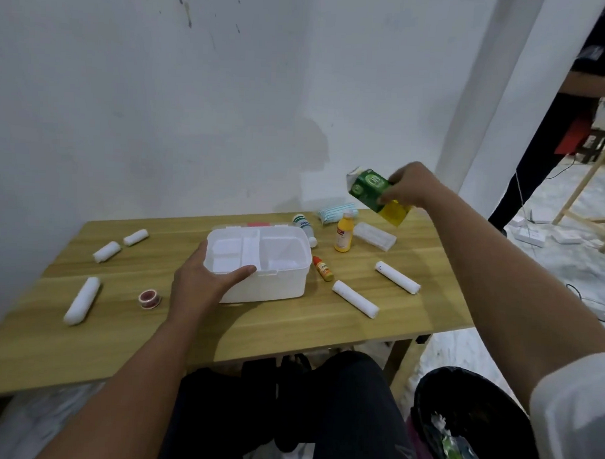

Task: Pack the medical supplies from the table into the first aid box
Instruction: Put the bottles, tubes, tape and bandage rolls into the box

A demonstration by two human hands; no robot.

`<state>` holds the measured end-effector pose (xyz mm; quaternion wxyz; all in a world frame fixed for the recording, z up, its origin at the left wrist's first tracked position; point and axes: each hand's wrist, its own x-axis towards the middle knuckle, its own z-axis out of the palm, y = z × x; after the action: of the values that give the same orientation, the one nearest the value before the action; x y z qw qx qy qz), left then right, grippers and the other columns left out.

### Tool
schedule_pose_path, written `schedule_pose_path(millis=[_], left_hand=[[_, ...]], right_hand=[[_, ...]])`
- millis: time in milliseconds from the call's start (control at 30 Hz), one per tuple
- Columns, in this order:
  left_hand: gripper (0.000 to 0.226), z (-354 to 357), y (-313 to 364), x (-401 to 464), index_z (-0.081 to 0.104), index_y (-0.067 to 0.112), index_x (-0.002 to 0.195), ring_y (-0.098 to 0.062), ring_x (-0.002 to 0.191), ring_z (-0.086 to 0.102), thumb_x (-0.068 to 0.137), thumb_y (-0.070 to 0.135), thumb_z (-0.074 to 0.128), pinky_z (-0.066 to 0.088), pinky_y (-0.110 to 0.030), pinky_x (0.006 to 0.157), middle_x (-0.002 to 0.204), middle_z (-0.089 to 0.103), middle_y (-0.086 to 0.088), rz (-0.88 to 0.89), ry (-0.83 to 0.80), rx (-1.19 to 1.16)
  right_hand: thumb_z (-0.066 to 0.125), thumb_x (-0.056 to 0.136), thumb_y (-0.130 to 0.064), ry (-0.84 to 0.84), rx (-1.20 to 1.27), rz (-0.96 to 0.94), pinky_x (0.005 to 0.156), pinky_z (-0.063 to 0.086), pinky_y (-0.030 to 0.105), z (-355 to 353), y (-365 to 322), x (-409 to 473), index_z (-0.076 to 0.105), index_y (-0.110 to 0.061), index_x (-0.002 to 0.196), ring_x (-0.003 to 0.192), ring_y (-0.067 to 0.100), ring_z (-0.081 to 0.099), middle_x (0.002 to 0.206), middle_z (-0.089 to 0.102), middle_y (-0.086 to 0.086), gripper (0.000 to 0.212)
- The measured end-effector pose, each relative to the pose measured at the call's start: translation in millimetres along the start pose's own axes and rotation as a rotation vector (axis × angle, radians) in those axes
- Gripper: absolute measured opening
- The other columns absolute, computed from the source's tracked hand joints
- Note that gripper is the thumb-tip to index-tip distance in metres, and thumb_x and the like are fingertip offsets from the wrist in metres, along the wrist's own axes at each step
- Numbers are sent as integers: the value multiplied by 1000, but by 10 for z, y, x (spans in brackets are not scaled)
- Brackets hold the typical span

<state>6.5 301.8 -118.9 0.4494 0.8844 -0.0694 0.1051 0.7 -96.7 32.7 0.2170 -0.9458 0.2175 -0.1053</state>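
Note:
The white first aid box (275,283) stands open at the middle of the wooden table (290,328), its inner tray showing. My left hand (203,277) grips the box's near left rim. My right hand (410,185) holds a green and yellow carton (374,194) in the air above the table's far right. White bandage rolls lie around: three on the left (82,300) (106,251) (135,237) and two on the right (355,298) (398,277). A red tape roll (149,298), a small orange bottle (323,268), a yellow bottle (344,231) and a white bottle (304,226) also sit on the table.
A clear plastic case (374,236) and a pale blue packet (336,211) lie at the far right of the table. A white wall stands behind it. A black bin (472,420) sits at my right knee. Another person (555,128) stands at the far right.

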Motion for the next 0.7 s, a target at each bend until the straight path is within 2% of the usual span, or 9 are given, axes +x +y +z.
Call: schedule_pose_path(millis=[67, 167, 200, 267, 300, 400, 467, 633, 700], left_hand=[[112, -48, 9, 34, 48, 29, 152, -29, 130, 55, 57, 80, 80, 51, -43, 94, 143, 61, -1, -13, -44, 36], [126, -122, 16, 68, 46, 29, 153, -30, 131, 54, 47, 92, 72, 54, -47, 97, 144, 61, -2, -50, -97, 57], [126, -136, 15, 72, 46, 29, 152, -30, 130, 55, 46, 92, 72, 54, -46, 96, 143, 61, -2, -52, -109, 59], [118, -145, 25, 68, 47, 27, 152, -31, 130, 55, 53, 84, 78, 52, -43, 93, 142, 62, -4, -48, -111, 53], [115, -143, 24, 67, 47, 25, 153, -31, 130, 54, 57, 79, 81, 51, -42, 91, 143, 62, -5, -45, -109, 49], [112, -134, 11, 63, 48, 24, 152, -31, 129, 55, 59, 76, 83, 48, -38, 83, 142, 62, -6, -35, -103, 53], [113, -134, 19, 54, 47, 23, 153, -31, 130, 54, 59, 75, 83, 48, -38, 84, 143, 61, -7, -31, -103, 47], [113, -133, 87, 31, 39, 17, 159, -34, 138, 48, 67, 64, 86, 48, -42, 96, 152, 54, -11, -48, -96, 54], [113, -126, 85, 31, 39, 17, 158, -34, 137, 48, 67, 64, 86, 49, -43, 95, 152, 53, -10, -48, -101, 62]], right_hand=[[92, 71, -23, -88, -8, -81, 61, 51, 29, 44, -331, -136, 71, -7, 126, 81, 21, 63, 106, 69, 8, 62], [93, 70, -24, -235, -72, -169, 76, 62, 41, 232, -718, -293, 69, -12, 130, 87, 22, 67, 111, 71, 7, 66], [92, 70, -24, -266, -114, -204, 73, 62, 39, 316, -823, -337, 70, -13, 129, 87, 22, 68, 110, 72, 6, 64], [92, 70, -25, -290, -215, -276, 61, 55, 29, 496, -1019, -422, 73, -11, 120, 84, 19, 67, 105, 72, 4, 54], [92, 68, -25, -287, -265, -307, 61, 54, 28, 589, -1106, -451, 75, -11, 116, 85, 20, 66, 103, 72, 3, 52], [95, 62, -24, -293, -395, -350, 81, 59, 40, 815, -1332, -506, 70, -12, 100, 91, 27, 66, 92, 68, 3, 47], [95, 63, -19, -307, -464, -362, 85, 59, 45, 904, -1458, -539, 57, -15, 84, 91, 30, 64, 83, 60, 2, 43], [94, 67, -18, -348, -551, -417, 87, 58, 47, 1126, -1624, -566, 54, -15, 95, 95, 29, 63, 85, 56, 1, 49], [93, 67, -18, -360, -527, -439, 88, 58, 47, 1225, -1634, -523, 59, -12, 103, 97, 29, 64, 97, 63, 5, 50]])
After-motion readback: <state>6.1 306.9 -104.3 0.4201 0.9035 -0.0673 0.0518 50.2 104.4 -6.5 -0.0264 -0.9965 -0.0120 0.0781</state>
